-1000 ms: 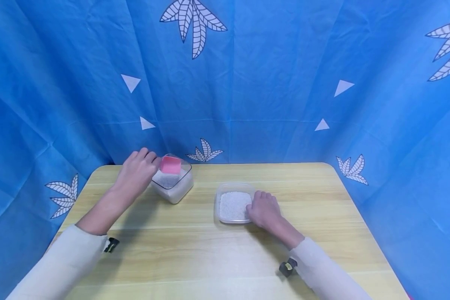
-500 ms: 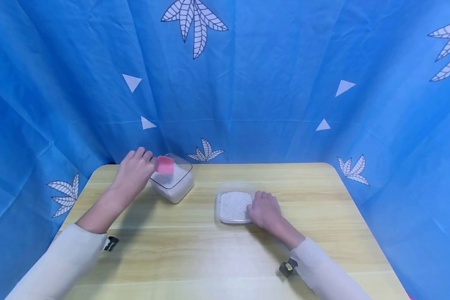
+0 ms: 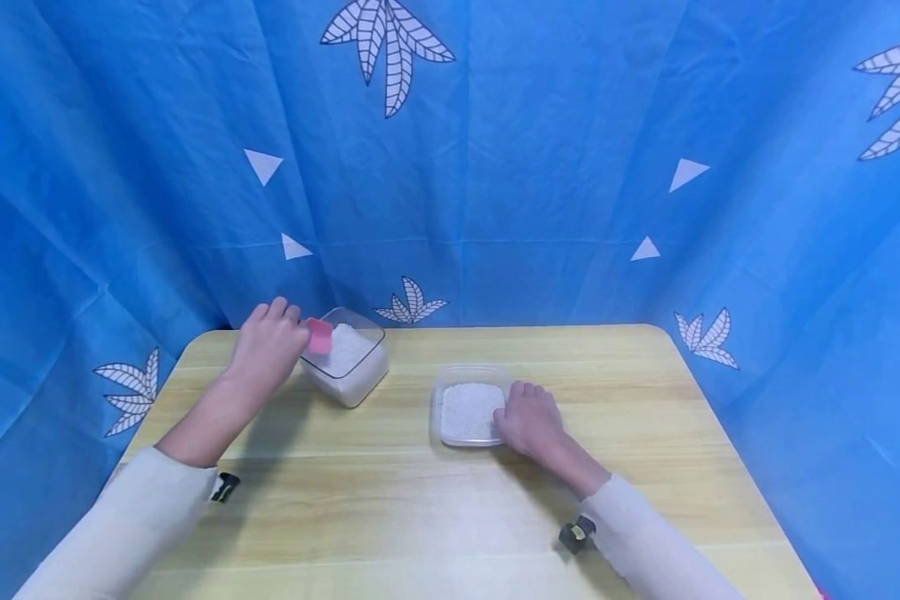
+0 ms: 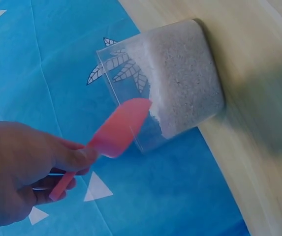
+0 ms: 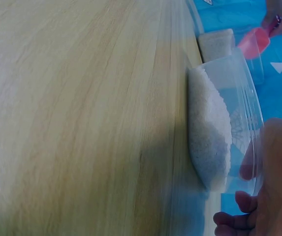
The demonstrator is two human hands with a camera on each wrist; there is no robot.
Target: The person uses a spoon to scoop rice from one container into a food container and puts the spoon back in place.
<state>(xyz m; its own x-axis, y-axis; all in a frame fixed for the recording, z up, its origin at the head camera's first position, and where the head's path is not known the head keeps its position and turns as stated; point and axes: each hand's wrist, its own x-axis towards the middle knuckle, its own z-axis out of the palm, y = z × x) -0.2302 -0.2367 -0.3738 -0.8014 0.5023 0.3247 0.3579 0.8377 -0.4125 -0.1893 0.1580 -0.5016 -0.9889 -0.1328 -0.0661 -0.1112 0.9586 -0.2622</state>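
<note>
My left hand (image 3: 268, 343) pinches the handle of a pink scoop (image 4: 123, 127) between thumb and fingers. The scoop's bowl is tilted over the near-left rim of a deep clear container (image 3: 351, 390), part filled with white, rice-like grains (image 3: 351, 343). In the left wrist view the bowl's tip overlaps the grains' upper edge. My right hand (image 3: 531, 419) grips the right side of a shallower clear plastic container (image 5: 239, 78), thumb inside the rim and fingers outside. White grains (image 3: 468, 410) also lie in this one, heaped unevenly in the right wrist view.
Both containers stand on a light wood table (image 3: 390, 508), the deep one near the back left edge. Behind and beside the table hangs a blue curtain (image 3: 555, 200) with leaf prints. Black wrist devices (image 3: 576, 533) sit at both sleeves.
The scoop has shifted left across the deep container and turned, uncovering more of the grains below. My left hand has moved slightly left. The right hand and the shallow container stay in place.
</note>
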